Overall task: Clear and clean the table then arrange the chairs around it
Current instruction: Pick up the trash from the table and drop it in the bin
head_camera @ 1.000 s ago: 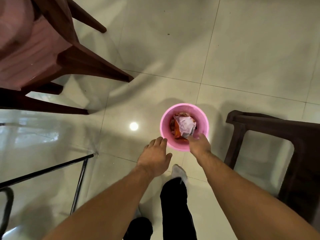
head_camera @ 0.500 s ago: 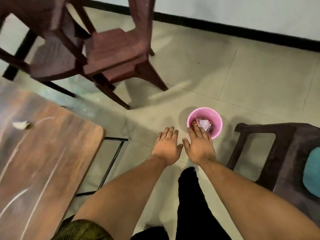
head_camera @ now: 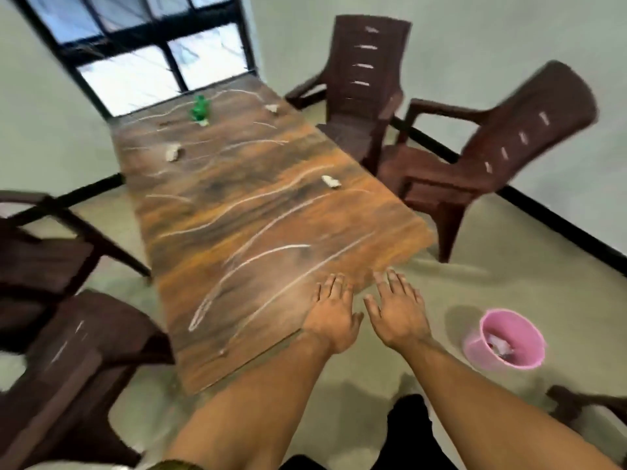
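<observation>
Only floor [head_camera: 509,266] past table [head_camera: 237,215] corner

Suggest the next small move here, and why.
Probably reach the right hand for the nearest crumpled scrap by the right edge of the table: it and the left hand are open and empty, other scraps litter the top, and the pink bin stands on the floor nearby.

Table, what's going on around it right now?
A person stands at the near end of the table, left hand and right hand open and empty above its corner. Three paper scraps and a green item lie on it, so clearing is not finished. A pink bin with trash in it sits on the floor to the right. Brown chairs stand pulled away on both sides, not yet arranged.
</observation>
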A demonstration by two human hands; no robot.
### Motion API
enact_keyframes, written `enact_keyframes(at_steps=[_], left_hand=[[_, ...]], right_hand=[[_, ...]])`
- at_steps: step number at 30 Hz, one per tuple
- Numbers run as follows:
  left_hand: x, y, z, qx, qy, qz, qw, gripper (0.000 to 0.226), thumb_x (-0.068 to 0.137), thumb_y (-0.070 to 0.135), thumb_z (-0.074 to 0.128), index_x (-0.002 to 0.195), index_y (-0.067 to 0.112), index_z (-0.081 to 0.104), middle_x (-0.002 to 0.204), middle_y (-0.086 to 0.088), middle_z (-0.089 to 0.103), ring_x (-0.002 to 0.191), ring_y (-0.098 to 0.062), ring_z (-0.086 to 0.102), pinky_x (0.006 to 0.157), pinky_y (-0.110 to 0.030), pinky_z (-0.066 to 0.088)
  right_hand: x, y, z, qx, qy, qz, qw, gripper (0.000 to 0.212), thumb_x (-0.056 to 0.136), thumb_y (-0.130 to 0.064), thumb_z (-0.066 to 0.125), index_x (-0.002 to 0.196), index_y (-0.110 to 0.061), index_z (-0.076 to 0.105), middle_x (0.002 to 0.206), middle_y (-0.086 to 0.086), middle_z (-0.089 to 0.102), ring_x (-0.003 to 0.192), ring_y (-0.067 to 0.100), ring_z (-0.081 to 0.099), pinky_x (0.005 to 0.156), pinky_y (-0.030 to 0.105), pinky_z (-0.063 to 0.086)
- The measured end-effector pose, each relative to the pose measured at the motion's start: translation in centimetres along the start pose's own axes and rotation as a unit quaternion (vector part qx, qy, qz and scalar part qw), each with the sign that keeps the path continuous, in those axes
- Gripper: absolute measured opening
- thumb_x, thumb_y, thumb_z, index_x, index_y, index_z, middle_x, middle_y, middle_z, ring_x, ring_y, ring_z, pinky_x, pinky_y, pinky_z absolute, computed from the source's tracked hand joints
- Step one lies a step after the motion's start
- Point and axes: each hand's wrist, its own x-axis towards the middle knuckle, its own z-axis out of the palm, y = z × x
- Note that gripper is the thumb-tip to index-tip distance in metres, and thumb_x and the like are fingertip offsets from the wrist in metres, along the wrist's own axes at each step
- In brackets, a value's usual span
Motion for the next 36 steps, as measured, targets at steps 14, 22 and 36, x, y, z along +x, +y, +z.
enact_keyframes(at_steps=[14, 22, 36], left_hand=[[-11.4, -20.8, -4.0, -0.034, 0.007, -0.126, 0.991, 0.065, 0.106, 0.043, 0.031, 0.160, 0.011, 0.017, 0.169, -0.013, 0.009, 0.157, -0.028, 0.002, 0.127, -0.044, -0.002], [-8.5, -31.7, -7.4, 0.001, -0.040, -0.111, 0.993, 0.067, 0.105, 0.045, 0.026, 0.162, 0.014, 0.010, 0.170, -0.010, 0.003, 0.157, -0.028, -0.003, 0.127, -0.047, 0.000], [6.4, -37.3, -16.9, 0.046, -0.066, 0.008, 0.997, 0.069, 0.103, 0.048, 0.035, 0.161, 0.015, 0.016, 0.169, -0.011, 0.011, 0.156, -0.029, 0.007, 0.127, -0.047, 0.004]], right_hand=[[0.3, -22.9, 6.0, -0.056, -0.059, -0.139, 0.987, 0.066, 0.096, -0.052, 0.023, 0.154, -0.022, 0.029, 0.163, 0.006, 0.025, 0.150, 0.023, 0.020, 0.120, 0.043, 0.018], [7.2, -28.7, 7.5, -0.028, -0.088, -0.094, 0.991, 0.061, 0.101, -0.048, 0.032, 0.156, -0.024, 0.024, 0.164, 0.005, 0.020, 0.152, 0.023, 0.014, 0.121, 0.046, 0.010], [15.9, -34.1, 4.8, 0.036, 0.009, 0.029, 0.999, 0.077, 0.090, -0.062, 0.006, 0.157, -0.027, 0.019, 0.166, 0.000, 0.015, 0.152, 0.020, 0.012, 0.122, 0.041, 0.012]])
